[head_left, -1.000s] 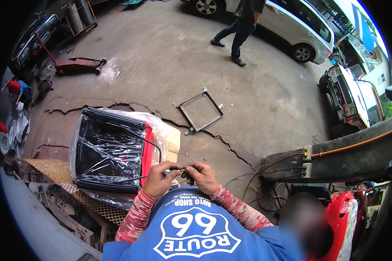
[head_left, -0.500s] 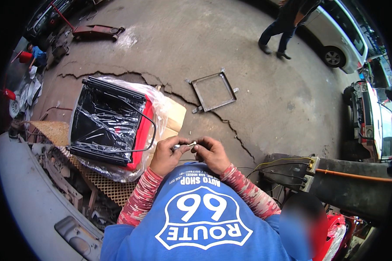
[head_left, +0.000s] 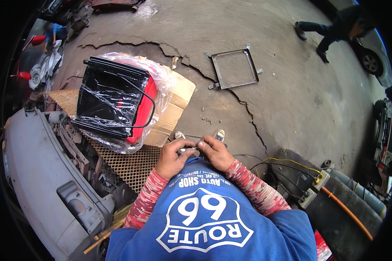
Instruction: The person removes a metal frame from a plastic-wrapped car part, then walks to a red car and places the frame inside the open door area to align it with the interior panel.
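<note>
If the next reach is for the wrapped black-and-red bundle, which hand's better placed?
Left, probably. The left hand is nearer the wrapped black-and-red bundle, which lies on that side; the right hand is farther across. Caveat: the left holds a small silvery piece.

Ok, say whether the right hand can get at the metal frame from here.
Probably not without moving closer: the metal frame lies on the floor, well ahead of the right hand, though nothing large seems to block the way.
</note>
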Available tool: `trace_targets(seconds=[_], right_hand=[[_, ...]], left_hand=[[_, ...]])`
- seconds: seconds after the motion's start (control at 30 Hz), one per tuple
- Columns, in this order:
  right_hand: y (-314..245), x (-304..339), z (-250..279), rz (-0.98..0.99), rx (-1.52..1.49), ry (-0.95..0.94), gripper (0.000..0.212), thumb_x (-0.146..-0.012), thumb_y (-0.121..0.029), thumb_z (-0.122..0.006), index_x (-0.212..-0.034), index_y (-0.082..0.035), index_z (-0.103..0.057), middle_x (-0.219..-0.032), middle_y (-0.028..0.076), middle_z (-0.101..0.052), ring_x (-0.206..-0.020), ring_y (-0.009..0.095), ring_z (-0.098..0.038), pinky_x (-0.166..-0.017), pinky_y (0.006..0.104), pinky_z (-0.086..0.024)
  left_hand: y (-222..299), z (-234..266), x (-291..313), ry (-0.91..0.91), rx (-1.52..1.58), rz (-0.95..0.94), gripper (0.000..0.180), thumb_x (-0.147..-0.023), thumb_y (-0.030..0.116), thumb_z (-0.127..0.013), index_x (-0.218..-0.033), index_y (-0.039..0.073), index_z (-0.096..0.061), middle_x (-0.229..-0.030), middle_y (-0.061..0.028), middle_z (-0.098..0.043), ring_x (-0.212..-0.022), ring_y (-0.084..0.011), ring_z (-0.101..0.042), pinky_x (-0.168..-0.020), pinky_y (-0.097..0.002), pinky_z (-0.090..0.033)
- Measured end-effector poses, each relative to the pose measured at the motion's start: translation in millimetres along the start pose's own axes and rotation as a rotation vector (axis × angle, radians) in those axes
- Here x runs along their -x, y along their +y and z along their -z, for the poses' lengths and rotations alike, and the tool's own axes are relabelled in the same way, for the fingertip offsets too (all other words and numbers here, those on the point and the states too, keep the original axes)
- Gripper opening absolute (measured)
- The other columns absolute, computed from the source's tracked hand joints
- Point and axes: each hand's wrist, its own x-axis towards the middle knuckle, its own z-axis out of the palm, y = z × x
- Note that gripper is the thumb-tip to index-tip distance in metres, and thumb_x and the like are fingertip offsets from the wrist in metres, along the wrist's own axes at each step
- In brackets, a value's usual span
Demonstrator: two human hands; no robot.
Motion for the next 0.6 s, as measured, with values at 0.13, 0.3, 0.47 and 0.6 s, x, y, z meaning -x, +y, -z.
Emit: trace_targets(seconds=[0.13,0.3,0.47,0.6], right_hand=[[3,-4,12,-0.176,-0.048,0.066,0.055,-0.103,-0.046,-0.041,-0.088,0.002,-0.064,-0.075,0.006,-0.064,-0.063,0.012,-0.056,-0.059,0.0265,-0.045],[5,-5,12,-0.051,-0.099,0.028,0.075,-0.1,-0.061,-0.03,-0.132,0.001,-0.053,-0.123,0.017,-0.061,-0.102,0.021,-0.06,-0.088,0.0324,-0.047],[-20,-17,-15,-0.133,-0.579,-0.141,0.1,-0.091,-0.077,-0.021,-0.149,0.004,-0.028,-0.151,0.022,-0.033,-0.14,0.031,-0.031,-0.113,0.0436,-0.023],[-43,-10,-26,-0.07,-0.375,-0.185,0.098,-0.092,-0.075,-0.023,-0.149,0.006,-0.022,-0.154,0.024,-0.028,-0.143,0.033,-0.027,-0.115,0.0447,-0.021]], left_hand=[[7,-10,-4,0.008,-0.023,-0.026,0.018,-0.083,0.006,-0.07,-0.1,0.0,-0.068,-0.092,-0.0131,-0.069,-0.082,-0.023,-0.068,-0.07,-0.0313,-0.052],[-5,-5,-5,0.1,0.021,0.063,0.018,-0.084,0.006,-0.07,-0.101,0.0,-0.068,-0.092,-0.0134,-0.071,-0.079,-0.0207,-0.068,-0.069,-0.0321,-0.051],[-33,-1,-22,0.135,0.163,0.125,0.014,-0.085,0.01,-0.069,-0.097,0.002,-0.07,-0.08,-0.0113,-0.07,-0.069,-0.0158,-0.065,-0.063,-0.0305,-0.05],[-56,21,-45,0.228,0.1,0.165,0.012,-0.088,0.007,-0.067,-0.097,-0.001,-0.068,-0.083,-0.0051,-0.07,-0.076,-0.0071,-0.061,-0.069,-0.0238,-0.05]])
